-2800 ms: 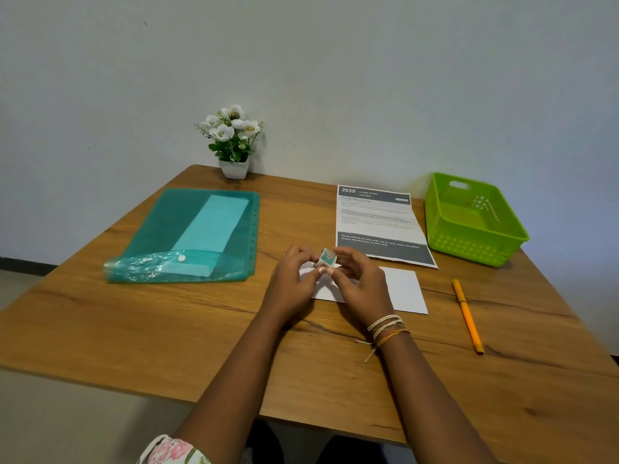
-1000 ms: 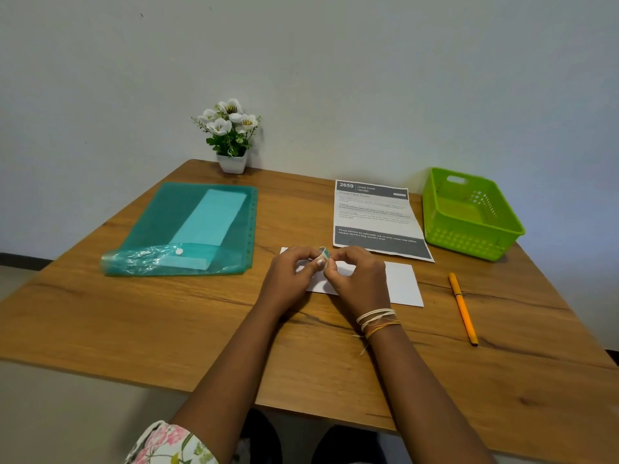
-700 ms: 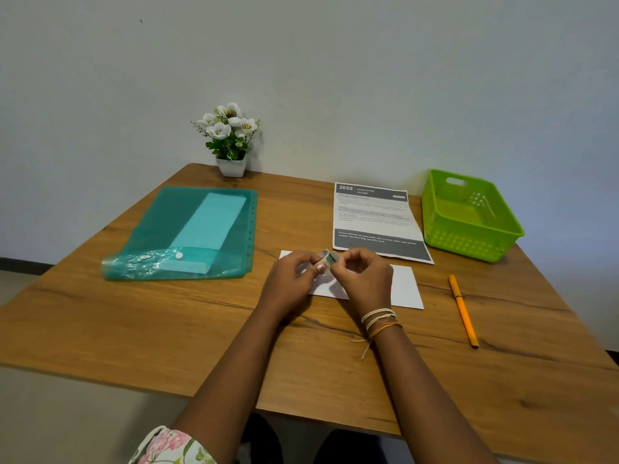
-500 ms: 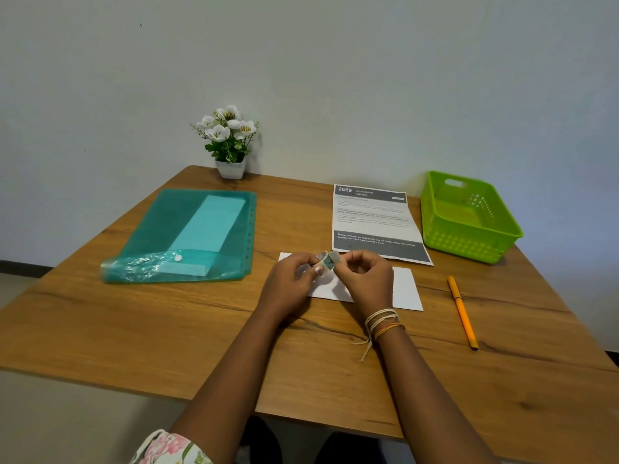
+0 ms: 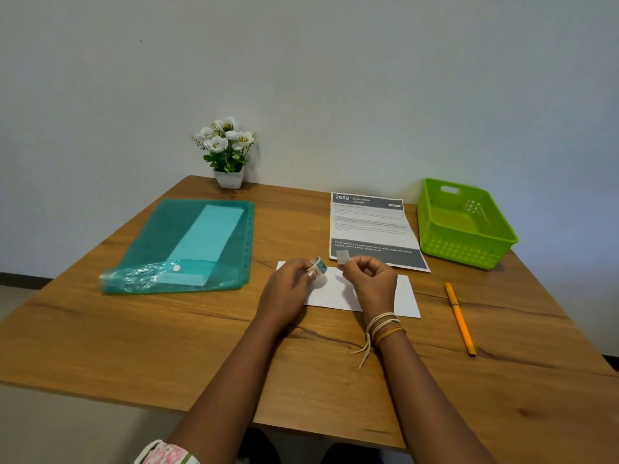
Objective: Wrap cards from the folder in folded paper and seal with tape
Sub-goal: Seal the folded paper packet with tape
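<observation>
Both hands over folded paper (image 5: 407, 298) | left hand (image 5: 288, 289): tape roll (image 5: 320, 265) | right hand (image 5: 371, 279): tape piece (image 5: 342, 256)

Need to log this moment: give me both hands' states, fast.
Left hand: closed, gripping the tape roll.
Right hand: closed, pinching a torn tape piece.

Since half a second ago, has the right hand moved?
Yes: the right hand has pulled rightward along the folded paper, away from the tape roll.
</observation>
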The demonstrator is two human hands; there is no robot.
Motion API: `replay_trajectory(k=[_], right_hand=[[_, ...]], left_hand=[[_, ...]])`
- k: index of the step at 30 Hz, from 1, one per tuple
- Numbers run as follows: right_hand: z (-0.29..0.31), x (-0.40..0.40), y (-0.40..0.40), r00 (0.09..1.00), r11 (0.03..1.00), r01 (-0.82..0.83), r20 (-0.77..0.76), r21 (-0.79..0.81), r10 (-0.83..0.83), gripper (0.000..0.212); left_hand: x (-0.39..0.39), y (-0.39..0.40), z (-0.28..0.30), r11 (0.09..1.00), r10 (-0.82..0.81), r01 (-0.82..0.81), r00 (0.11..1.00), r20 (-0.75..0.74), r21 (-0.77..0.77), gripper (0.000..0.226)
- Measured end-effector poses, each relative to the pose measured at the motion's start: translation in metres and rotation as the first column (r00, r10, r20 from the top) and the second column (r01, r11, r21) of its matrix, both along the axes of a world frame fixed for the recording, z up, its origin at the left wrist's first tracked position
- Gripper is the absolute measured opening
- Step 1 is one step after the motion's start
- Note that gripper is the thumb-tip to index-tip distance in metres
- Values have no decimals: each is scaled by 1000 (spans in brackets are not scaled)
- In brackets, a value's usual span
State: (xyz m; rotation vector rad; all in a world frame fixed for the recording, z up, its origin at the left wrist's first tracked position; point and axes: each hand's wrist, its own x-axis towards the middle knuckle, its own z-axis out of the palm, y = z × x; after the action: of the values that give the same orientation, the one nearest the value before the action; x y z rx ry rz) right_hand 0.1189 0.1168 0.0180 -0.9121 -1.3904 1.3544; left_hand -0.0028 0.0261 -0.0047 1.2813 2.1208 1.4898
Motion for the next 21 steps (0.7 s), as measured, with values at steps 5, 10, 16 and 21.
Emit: replay_trajectory(k=[5,10,16,21], right_hand=[[-1,0,6,1000,996,-13,-14,-84,12,7],[1,4,7,991,976,-75,-128,-205,50,8],[0,3,12,985,953,-111,-160,-281,68,8],[7,5,13,962,912,-154,-267,-380,51,9]], left_hand=[[-6,13,1,992,108,-118,978,-180,-50,4],[-22,34,12,973,190,-217,944,-271,-73,7],[-41,48,13,970,168,-205,952,-256,-127,5],[-25,47,16,982,188,-174,896,-403,72,30]])
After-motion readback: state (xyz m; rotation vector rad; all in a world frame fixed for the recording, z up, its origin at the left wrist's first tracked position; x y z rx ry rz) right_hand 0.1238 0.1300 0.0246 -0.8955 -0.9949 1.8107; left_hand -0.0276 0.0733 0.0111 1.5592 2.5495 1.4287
